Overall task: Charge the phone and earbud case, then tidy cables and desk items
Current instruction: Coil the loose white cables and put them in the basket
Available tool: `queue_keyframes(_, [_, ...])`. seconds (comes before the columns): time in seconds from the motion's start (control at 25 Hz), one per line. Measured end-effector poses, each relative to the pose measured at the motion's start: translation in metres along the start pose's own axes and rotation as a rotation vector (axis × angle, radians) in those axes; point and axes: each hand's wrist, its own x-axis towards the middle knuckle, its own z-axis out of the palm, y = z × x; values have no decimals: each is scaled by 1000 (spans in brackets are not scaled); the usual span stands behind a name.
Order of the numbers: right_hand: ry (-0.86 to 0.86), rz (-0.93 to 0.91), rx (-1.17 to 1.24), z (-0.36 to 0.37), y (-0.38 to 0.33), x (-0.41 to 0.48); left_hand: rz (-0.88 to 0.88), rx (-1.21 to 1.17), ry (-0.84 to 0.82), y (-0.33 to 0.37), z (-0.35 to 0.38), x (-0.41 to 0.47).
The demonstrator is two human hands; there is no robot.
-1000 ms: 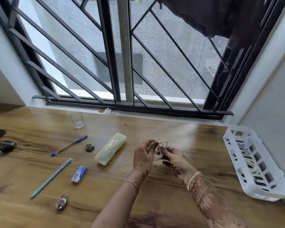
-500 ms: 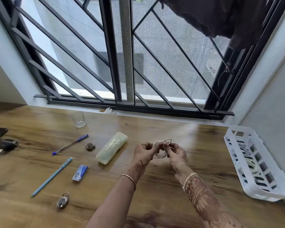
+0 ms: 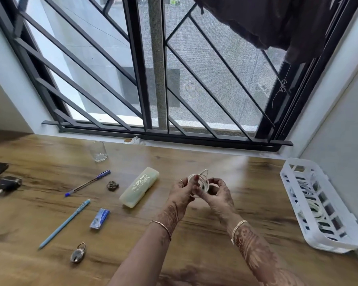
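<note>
Reddish-brown henna patterns cover my left hand (image 3: 180,195) and right hand (image 3: 220,196); the coiled cable (image 3: 203,180) is white. My desk (image 3: 194,254) is brown wood grain, the slotted basket (image 3: 337,244) white, the long pen (image 3: 65,222) light blue.

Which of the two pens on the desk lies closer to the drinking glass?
The clear pen with the dark blue cap; the light blue pen lies farther off, near the padlock.

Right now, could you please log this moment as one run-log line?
stage: cable tidying | left hand: pinches coiled white cable | right hand: grips same coil | white slotted plastic basket: cables inside
</note>
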Motion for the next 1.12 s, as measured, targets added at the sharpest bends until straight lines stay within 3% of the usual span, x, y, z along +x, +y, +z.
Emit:
queue_keyframes(0.32, [4,-64,-73,3,-8,0,97,37,73,3,-5,0])
queue_keyframes(0.64, [31,-4,107,13,-7,3,255,184,202,6,-5,2])
queue_keyframes(0.76, [46,-110,-118,16,-4,2,266,201,217,5,-4,2])
queue_keyframes(1.0, [165,-417,-854,16,-11,0,304,383,252,1,-3,4])
queue_keyframes(1.12, [158,-474,-1017,16,-16,2,303,397,282,2,-3,0])
